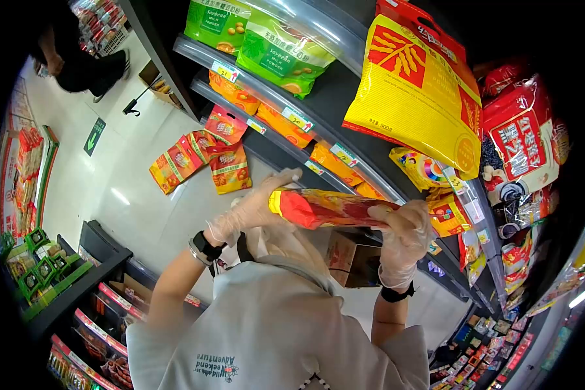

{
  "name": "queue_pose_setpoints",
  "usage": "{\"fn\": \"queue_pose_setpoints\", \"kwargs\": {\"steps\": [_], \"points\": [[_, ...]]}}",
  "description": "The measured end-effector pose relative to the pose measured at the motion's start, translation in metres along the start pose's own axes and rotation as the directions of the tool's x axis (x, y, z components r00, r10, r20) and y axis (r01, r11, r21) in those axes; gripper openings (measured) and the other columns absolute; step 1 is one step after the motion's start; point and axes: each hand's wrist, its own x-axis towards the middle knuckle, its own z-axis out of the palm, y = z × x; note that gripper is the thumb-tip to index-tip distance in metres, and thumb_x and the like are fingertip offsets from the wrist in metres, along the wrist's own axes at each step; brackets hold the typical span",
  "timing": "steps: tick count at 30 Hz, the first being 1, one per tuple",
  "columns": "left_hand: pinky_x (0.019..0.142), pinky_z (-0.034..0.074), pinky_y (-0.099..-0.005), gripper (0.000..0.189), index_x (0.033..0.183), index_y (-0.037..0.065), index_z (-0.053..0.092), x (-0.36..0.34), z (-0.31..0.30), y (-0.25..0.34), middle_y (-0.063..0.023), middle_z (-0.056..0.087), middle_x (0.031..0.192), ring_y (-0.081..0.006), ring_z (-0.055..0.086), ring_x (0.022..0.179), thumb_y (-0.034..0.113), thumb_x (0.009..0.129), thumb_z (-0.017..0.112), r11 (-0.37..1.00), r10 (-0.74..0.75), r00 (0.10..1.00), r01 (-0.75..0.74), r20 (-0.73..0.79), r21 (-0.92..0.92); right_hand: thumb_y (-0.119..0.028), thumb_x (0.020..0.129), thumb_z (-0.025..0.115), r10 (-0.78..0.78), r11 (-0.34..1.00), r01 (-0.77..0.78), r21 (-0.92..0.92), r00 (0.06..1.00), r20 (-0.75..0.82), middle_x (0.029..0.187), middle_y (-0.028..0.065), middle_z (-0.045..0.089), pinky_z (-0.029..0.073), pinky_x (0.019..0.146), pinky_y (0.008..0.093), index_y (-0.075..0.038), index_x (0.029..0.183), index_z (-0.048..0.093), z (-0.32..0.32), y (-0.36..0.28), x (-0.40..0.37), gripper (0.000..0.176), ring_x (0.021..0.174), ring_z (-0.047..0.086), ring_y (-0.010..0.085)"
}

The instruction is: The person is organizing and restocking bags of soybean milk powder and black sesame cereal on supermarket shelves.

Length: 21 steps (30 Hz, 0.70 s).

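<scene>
2 gloved hands on 1 packet (331, 208), held level at chest height in front of the shelf (335, 91). glossy crinkled foil, red with yellow end. left hand (253, 208) grips the yellow end, right hand (403, 237) wraps the red end.

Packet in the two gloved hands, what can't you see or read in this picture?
All in the head view:
Packet: its print is blurred, and the left hand and right hand cover both ends.
Price tags on the shelf rail: too small to read.
Person at top left: mostly cut off by the dark edge.
Cardboard box: partly behind the right hand, so its contents do not show.
</scene>
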Motion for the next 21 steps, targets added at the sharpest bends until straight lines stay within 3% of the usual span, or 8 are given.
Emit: {"fn": "queue_pose_setpoints", "kwargs": {"steps": [2,5,9,13,14,17,19,21], "points": [[0.094,0.04,-0.0368,0.069,0.121,0.004,0.048,0.003,0.015,-0.004,-0.014,0.054,0.121,-0.0318,0.05,0.111,0.022,0.062,0.079,0.962,-0.039,0.996,0.017,-0.074,-0.272,-0.018,0.054,0.072,0.001,0.999,0.0,-0.035,1.0,0.025,0.067,-0.0017,0.049,0.04,0.065,0.0341,-0.015,0.077,0.068,-0.005,0.001,0.004,0.024,0.07,0.048,0.0194],[0.08,0.047,-0.036,0.045,0.108,0.003,0.057,-0.008,0.025,-0.001,-0.0141,0.061,0.104,-0.0307,0.059,0.093,0.015,0.069,0.074,0.947,-0.13,0.981,0.08,-0.145,-0.31,-0.02,0.059,0.071,-0.01,0.997,0.007,-0.08,0.999,-0.042,0.068,-0.0006,0.049,0.039,0.065,0.0339,-0.015,0.077,0.068,-0.006,0.011,0.003,0.019,0.07,0.048,0.0209],[0.069,0.048,-0.0374,0.028,0.095,0.003,0.063,-0.013,0.023,0.008,-0.015,0.063,0.087,-0.0328,0.059,0.078,0.004,0.067,0.065,0.993,0.113,0.894,-0.094,-0.434,0.064,-0.03,0.074,0.062,0.087,0.994,-0.078,0.076,0.989,-0.123,0.071,0.0006,0.051,0.04,0.066,0.0355,-0.012,0.08,0.068,0.0,0.021,0.0,0.02,0.071,0.047,0.0225],[0.065,0.046,-0.0388,0.027,0.092,0.003,0.064,-0.029,0.01,0.014,-0.0151,0.061,0.08,-0.0339,0.058,0.073,0.0,0.066,0.061,0.982,0.167,0.853,-0.097,-0.495,0.164,-0.017,0.077,0.063,0.089,0.987,-0.072,0.146,0.989,-0.116,0.078,0.004,0.054,0.042,0.07,0.0342,-0.006,0.084,0.067,0.003,0.024,-0.006,0.013,0.076,0.051,0.0221],[0.063,0.045,-0.0391,0.024,0.089,0.003,0.063,-0.035,0.005,0.016,-0.016,0.06,0.078,-0.0345,0.056,0.072,-0.001,0.066,0.06,0.989,0.123,0.849,-0.061,-0.513,0.138,-0.006,0.084,0.054,0.052,0.995,-0.072,-0.072,0.969,-0.242,0.09,0.0095,0.054,0.044,0.073,0.0345,0.0,0.081,0.059,0.013,0.026,-0.022,0.008,0.081,0.052,0.0219],[0.062,0.042,-0.0394,0.014,0.086,0.0,0.062,-0.07,0.01,-0.005,-0.0186,0.057,0.075,-0.0364,0.053,0.069,0.001,0.072,0.06,0.926,-0.374,0.792,0.295,-0.482,-0.233,-0.002,0.082,0.051,0.323,0.933,-0.159,0.323,0.767,-0.554,0.094,0.0108,0.051,0.042,0.081,0.0342,0.0,0.085,0.055,0.064,0.047,-0.062,0.006,0.087,0.05,0.0224],[0.063,0.043,-0.0391,0.015,0.087,-0.001,0.062,-0.076,0.002,0.001,-0.0198,0.058,0.076,-0.0373,0.053,0.069,0.003,0.073,0.062,0.935,-0.355,0.796,0.289,-0.49,-0.206,-0.006,0.085,0.047,0.447,0.89,-0.398,0.223,0.857,-0.256,0.111,0.0116,0.047,0.037,0.092,0.0367,-0.001,0.106,0.051,0.075,0.059,-0.08,0.022,0.099,0.048,0.0238],[0.065,0.045,-0.036,0.018,0.089,-0.002,0.062,-0.084,0.007,-0.002,-0.0187,0.06,0.077,-0.029,0.058,0.071,0.011,0.077,0.063,0.88,-0.452,0.77,0.302,-0.451,-0.367,-0.018,0.09,0.046,0.753,0.454,-0.641,0.619,0.648,0.119,0.126,0.0115,0.041,0.032,0.099,0.0363,-0.003,0.124,0.041,0.101,0.063,-0.093,0.037,0.112,0.044,0.0242]]}}
